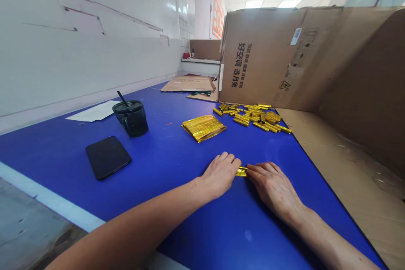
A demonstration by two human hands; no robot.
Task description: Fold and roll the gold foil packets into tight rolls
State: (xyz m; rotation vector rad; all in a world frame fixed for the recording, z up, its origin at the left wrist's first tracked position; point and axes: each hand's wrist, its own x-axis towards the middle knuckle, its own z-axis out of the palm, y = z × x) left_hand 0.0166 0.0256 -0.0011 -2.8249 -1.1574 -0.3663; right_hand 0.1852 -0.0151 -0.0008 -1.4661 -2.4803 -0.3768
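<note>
- A small gold foil roll (241, 172) lies on the blue workbench (152, 168), near the middle, held between both hands.
- The left hand (220, 175) and right hand (272, 187) are narrowed, fingertips against its ends.
- Pressure is best kept even, so the foil is not crushed.
- Further gold foil rolls (253, 117) are heaped far right, beside a flat gold foil stack (203, 128).

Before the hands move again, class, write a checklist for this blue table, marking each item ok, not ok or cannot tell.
1. Gold foil piece touched by both left hand and right hand: ok.
2. Ends of that piece, covered by fingers: cannot tell.
3. Pile of gold foil sticks apart from both hands: ok.
4. Folded gold foil stack apart from the hands: ok.
5. Black cup upright with its straw in: ok.
</note>
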